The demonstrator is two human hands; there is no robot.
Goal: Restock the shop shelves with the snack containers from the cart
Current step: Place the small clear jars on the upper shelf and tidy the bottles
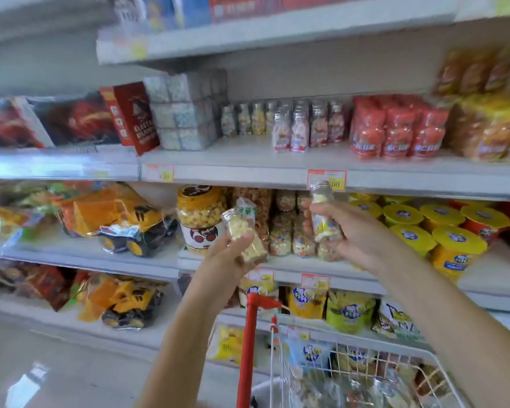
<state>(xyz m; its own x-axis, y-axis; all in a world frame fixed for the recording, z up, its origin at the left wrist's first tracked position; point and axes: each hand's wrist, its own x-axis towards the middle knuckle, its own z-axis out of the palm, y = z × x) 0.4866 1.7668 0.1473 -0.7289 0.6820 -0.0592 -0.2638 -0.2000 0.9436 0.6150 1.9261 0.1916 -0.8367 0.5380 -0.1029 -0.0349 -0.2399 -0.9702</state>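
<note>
Snack jars, two, small and clear with clear caps, pale yellow and white pieces inside; both are held in the air in front of the shelving, above the cart, well apart from each other.

Left jar [237, 228]: tilted, cap toward the upper left. The left hand [233, 257] grips its lower half, fingers curled round it, thumb across the front.

Right jar [323, 201]: near upright and held higher. Its cap overlaps the price tag [327, 179] on the shelf edge. The right hand [359, 231] wraps the jar's body, fingers curled behind it.

Cart [351, 357]: white wire basket at lower right, holding blurred packets. A red upright bar [249, 348] stands at its left corner.

Middle shelf [248, 154]: carries a row of matching jars [295, 125] toward the back. Red bottle packs [395, 131] stand to their right, a silver block of boxes [186, 113] to their left.

Shelf below, behind the hands: a large popcorn tub [200, 219] with a yellow lid, bags of coloured sweets [286, 231], and yellow-lidded cups [442, 231] stacked at right.

Left bay: bagged toy trucks [130, 228], orange and black, on two levels.

Floor [42, 363]: pale and glossy.
</note>
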